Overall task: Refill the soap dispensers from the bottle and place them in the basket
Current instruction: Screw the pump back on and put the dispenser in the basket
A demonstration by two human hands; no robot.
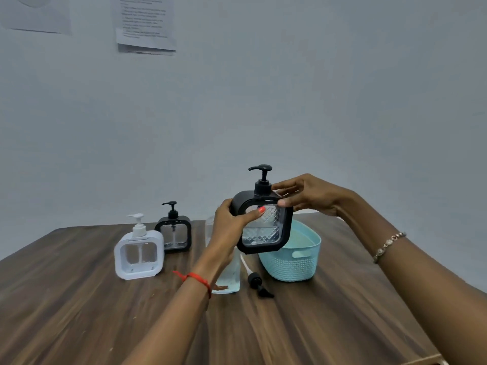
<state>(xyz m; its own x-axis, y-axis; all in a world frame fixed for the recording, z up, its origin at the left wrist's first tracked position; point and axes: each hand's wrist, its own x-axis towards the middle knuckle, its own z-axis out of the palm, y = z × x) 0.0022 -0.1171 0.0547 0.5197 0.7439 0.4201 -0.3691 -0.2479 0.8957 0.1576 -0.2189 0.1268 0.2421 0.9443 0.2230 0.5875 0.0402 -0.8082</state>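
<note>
Above the basket: black dispenser (263, 222) is up in the air, tilted a touch, right over the near-left rim of the teal basket (295, 262).
Left hand: left hand (232, 227) is wrapped round the dispenser's left side, thumb pressed on the clear patterned face.
Right hand: right hand (303, 196) pinches the top right corner, fingers close by the pump collar.
Fill level: hard to call, the patterned front hides any liquid line.
Left of the basket: soap bottle (226, 272) stands uncapped, with its loose pump (257, 283) lying on the tabletop (79, 312) between bottle and basket.
Further left of the basket: white dispenser (139, 255) and second black dispenser (173, 231) wait upright, looking empty.
Risk one: a dropping left forearm could clip the open bottle, and it spills.
Risk two: if that collar isn't screwed tight, tilting into the basket leaks soap.
Risk three: a smooth, possibly soapy shell could slip and knock the basket's rim.
</note>
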